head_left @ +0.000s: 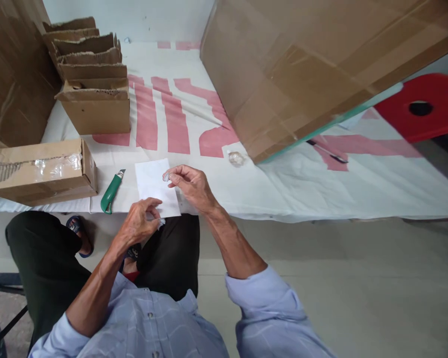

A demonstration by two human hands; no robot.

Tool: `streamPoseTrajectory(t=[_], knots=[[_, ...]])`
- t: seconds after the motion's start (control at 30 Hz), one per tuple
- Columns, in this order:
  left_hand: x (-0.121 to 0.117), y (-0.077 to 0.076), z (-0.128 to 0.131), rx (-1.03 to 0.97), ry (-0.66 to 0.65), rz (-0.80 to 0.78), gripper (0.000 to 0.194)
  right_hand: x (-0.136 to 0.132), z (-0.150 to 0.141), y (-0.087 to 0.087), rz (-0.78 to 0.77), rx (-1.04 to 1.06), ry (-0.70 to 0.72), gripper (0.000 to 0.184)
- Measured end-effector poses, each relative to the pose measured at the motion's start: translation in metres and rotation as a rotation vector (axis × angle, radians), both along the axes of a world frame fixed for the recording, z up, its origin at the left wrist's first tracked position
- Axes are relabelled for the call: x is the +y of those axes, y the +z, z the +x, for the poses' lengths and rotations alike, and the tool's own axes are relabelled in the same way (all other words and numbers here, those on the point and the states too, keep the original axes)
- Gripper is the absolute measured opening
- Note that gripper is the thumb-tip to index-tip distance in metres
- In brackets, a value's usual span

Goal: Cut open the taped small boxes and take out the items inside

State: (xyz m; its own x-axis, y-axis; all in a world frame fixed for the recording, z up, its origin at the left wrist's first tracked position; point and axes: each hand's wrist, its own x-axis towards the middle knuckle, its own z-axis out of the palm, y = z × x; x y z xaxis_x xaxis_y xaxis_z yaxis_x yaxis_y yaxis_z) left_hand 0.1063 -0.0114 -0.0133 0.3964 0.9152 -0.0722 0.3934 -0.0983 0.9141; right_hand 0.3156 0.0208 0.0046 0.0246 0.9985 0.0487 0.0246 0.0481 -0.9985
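A sheet of white paper (pixel 148 180) lies at the table's front edge, with both hands over it. My right hand (pixel 194 186) is closed in a pinch on a small pale, ring-like piece (pixel 166 177) above the paper's right side. Lower and to the left, my left hand (pixel 140 220) is closed too, thumb and fingers bent together. A small whitish, crumpled-looking scrap (pixel 162 223) sticks out at its fingertips, too small to name. Left of the paper rests a green utility knife (pixel 112 193), its blade tip pointing away from me.
A taped cardboard box (pixel 41 171) sits at the left front, with a row of open small cartons (pixel 99 117) behind it. One large carton (pixel 283 74) fills the back right. A clear tape lump (pixel 236 158), a black pen (pixel 327 151) and a red stool (pixel 433 112) are also there.
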Motion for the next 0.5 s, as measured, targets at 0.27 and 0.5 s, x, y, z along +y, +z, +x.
streamPoseTrajectory(t=[0.27, 0.5], knots=[[-0.011, -0.002, 0.049, -0.031, -0.139, -0.03, 0.05, 0.038, 0.014, -0.011, 0.025, -0.231, 0.084, 0.022], [-0.018, -0.008, 0.057, -0.078, -0.152, -0.039, 0.052, 0.074, 0.017, -0.035, -0.034, -0.375, 0.112, 0.01]])
